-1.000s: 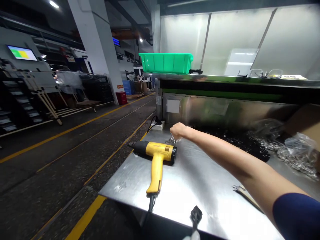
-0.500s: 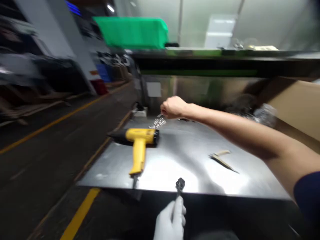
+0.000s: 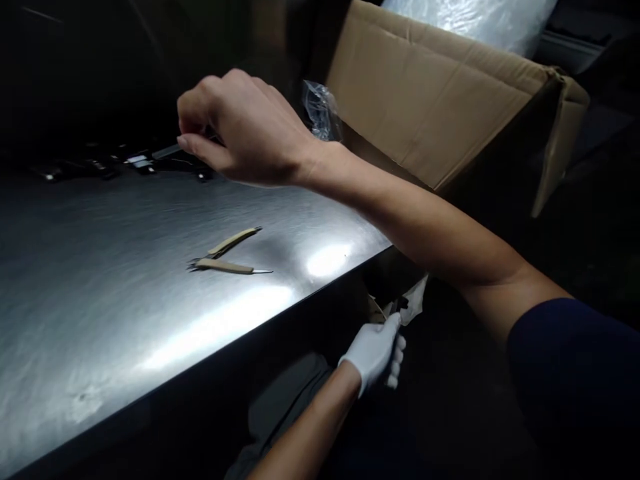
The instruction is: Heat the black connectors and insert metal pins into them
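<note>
My right hand (image 3: 245,127), bare, is raised over the far part of the metal table (image 3: 125,280), its fingers curled closed. A thin grey strip (image 3: 167,152) shows at its fingertips; whether they grip it I cannot tell. Low beside the table's front edge, my white-gloved left hand (image 3: 375,350) is closed round a small dark part (image 3: 401,304), mostly hidden by the fingers. A crumpled whitish wrapper (image 3: 416,300) lies just beyond that hand. On the table, nearest the right forearm, rest pliers (image 3: 223,257) with tan handles, spread apart.
A large open cardboard box (image 3: 430,100) stands at the right end of the table, with clear plastic wrap (image 3: 320,110) at its near corner. More clear plastic (image 3: 475,23) shows behind it. Small shiny dark parts (image 3: 95,167) lie along the table's back edge.
The view has swung right and down, so the yellow heat gun and green bin are out of sight. My left hand has moved right, beyond the table's front edge, still holding the dark part.
</note>
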